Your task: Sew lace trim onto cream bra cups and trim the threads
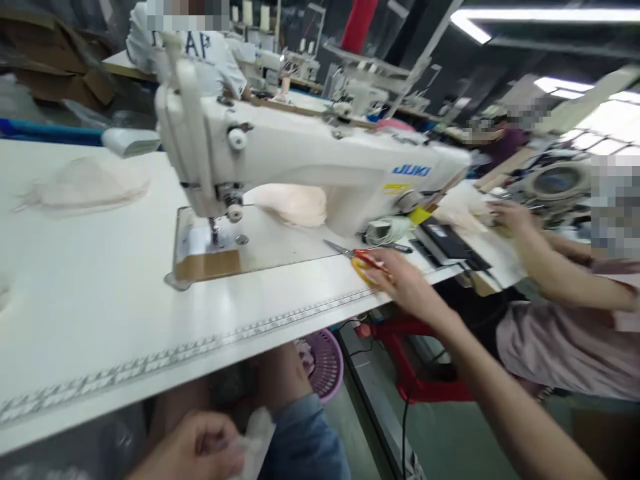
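Note:
My right hand [406, 283] reaches across the white table [100, 293] and closes on the orange-handled scissors [357, 257], which lie near the base of the white sewing machine [320, 160]. Down at my lap, below the table's front edge, my left hand [195, 450] is closed on a small piece of pale fabric [257, 433]. A pale pink fabric piece [293, 203] lies behind the machine's needle area.
Another pale fabric piece [85, 187] lies at the table's far left. A measuring strip [200, 347] runs along the front edge. A co-worker's hand [510, 217] rests on fabric at the right. A purple basket [325, 363] and a red stool [415, 360] stand under the table.

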Demonstrator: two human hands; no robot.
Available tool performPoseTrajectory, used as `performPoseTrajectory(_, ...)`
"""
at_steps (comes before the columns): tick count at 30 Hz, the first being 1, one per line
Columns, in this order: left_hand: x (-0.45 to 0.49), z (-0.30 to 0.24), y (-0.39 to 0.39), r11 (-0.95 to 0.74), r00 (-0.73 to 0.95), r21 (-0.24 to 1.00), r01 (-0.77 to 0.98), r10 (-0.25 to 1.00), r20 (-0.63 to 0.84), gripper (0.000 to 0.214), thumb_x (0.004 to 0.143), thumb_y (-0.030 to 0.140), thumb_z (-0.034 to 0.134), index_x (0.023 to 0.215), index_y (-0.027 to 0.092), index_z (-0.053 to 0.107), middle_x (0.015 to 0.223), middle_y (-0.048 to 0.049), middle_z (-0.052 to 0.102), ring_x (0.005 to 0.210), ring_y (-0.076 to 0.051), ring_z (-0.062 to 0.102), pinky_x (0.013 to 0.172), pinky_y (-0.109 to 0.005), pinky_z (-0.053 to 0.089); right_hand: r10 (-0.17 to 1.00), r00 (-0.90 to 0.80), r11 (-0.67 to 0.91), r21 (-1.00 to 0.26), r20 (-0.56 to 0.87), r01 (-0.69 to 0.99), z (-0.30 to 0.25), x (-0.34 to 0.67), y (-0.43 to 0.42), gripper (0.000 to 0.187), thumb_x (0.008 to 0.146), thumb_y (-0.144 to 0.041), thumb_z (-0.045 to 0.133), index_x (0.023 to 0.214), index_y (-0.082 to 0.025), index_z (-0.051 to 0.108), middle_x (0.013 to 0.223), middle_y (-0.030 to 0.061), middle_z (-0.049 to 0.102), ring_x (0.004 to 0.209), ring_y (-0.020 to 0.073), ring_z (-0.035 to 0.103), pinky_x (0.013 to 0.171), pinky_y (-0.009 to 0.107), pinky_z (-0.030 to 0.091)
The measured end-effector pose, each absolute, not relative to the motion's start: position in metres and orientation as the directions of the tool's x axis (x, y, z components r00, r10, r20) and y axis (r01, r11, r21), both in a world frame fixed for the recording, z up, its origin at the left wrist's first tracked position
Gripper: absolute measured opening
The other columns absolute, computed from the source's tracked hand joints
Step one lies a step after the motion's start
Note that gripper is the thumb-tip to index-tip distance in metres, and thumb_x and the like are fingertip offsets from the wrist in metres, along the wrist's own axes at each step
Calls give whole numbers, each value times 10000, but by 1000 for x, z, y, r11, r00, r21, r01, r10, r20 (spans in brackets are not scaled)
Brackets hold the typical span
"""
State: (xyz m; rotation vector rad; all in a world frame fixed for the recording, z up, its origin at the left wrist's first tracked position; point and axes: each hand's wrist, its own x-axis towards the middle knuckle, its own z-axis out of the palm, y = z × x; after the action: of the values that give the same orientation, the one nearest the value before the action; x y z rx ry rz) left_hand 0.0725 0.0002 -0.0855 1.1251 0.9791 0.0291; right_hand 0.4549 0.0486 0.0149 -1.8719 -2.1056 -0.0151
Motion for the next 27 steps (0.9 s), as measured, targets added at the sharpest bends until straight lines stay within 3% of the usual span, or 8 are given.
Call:
performPoseTrajectory(4,70,-71,-4,609,555,710,354,474,-683,566,513,664,735,640,139,568,503,71,404,477,-67,307,457,-194,185,964,-119,168,-197,238,966,-16,487,78,459,899,-490,386,1030,-99,589,949,190,572,906,319,551,777,447,444)
performPoseTrajectory(7,66,-61,-3,648,532,679,345,461,-710,519,536,599,768,660,127,590,483,74,419,463,-65,323,460,-190,204,963,-160,199,-168,217,966,-20,485,76,487,909,-519,341,1064,-119,571,908,174,557,817,296,556,689,402,452)
performPoseTrajectory(11,59,-62,-5,691,539,654,307,441,-718,522,543,570,784,768,117,655,573,0,599,491,-95,457,503,-201,305,951,-134,174,-123,278,977,-3,460,53,408,922,-475,362,1118,-154,520,985,166,520,758,255,549,621,355,447)
performPoseTrajectory(15,56,-68,-10,682,536,666,302,457,-710,521,566,562,772,784,96,692,604,-29,628,505,-92,458,515,-202,316,944,-200,286,-351,262,892,12,410,12,284,857,-371,560,1090,-216,512,975,98,534,810,226,547,663,323,472)
performPoseTrajectory(17,55,-68,-11,673,531,666,321,454,-715,518,574,557,766,785,89,696,570,-11,594,496,-82,419,503,-198,295,946,-303,316,-539,115,781,11,381,-11,286,819,-288,619,1083,-238,520,967,74,545,800,197,559,643,281,488)
performPoseTrajectory(19,54,-66,-12,668,536,664,337,444,-718,501,583,546,761,780,90,695,544,11,556,492,-75,386,488,-192,265,913,-394,239,-645,-105,726,3,354,-31,347,763,-238,659,1085,-236,527,1015,78,560,901,215,565,751,302,501)
performPoseTrajectory(22,52,-64,-13,662,538,671,336,449,-713,469,596,531,751,746,90,694,526,29,508,494,-73,354,478,-193,237,851,-415,95,-684,-321,723,-15,325,-47,408,659,-194,687,1046,-213,561,1087,97,572,1067,276,520,847,331,483)
performPoseTrajectory(27,47,-71,-19,631,522,692,351,481,-704,461,589,515,738,715,74,692,514,45,433,492,-73,299,469,-208,186,810,-403,-31,-718,-425,695,-34,310,-53,315,605,-151,635,913,-196,585,977,82,593,914,233,571,768,279,496)
